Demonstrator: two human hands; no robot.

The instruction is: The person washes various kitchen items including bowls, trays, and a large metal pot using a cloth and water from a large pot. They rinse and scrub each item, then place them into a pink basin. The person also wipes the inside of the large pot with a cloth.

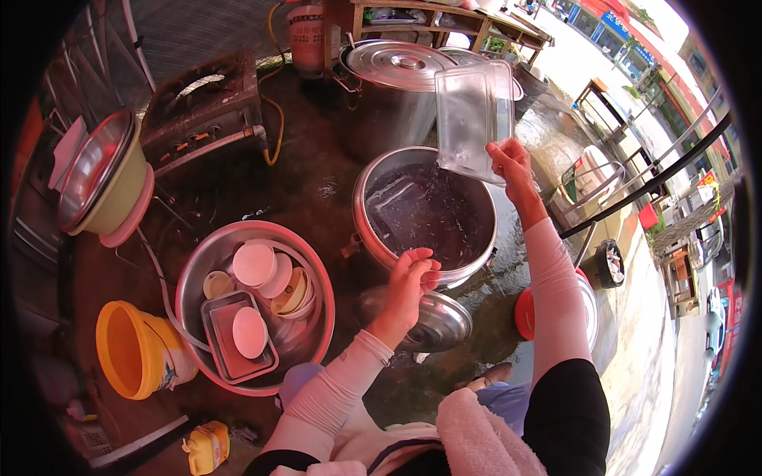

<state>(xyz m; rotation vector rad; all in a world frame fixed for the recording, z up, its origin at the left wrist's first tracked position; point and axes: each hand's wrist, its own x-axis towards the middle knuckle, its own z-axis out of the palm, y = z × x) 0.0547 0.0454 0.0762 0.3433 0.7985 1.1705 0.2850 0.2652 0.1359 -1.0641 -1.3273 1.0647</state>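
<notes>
My right hand (511,166) grips the near end of a clear rectangular plastic container (473,113), raised and tilted above the far right rim of a large steel pot. My left hand (411,288) hovers over the pot's near rim, fingers loosely bent and apart, with nothing visible in it. Dark water fills the steel pot (364,235). Under its surface shows the outline of a rectangular clear container (396,199). Below my left hand, a steel lid (443,324) lies on the wet floor, partly covered by my wrist.
To the left, a wide steel basin (306,351) holds several bowls (254,265) and a metal tray (223,363). A yellow bucket (122,351) stands beside it. Behind are a gas stove (202,113) and a tall lidded stockpot (387,113). A red bucket (524,315) is at right.
</notes>
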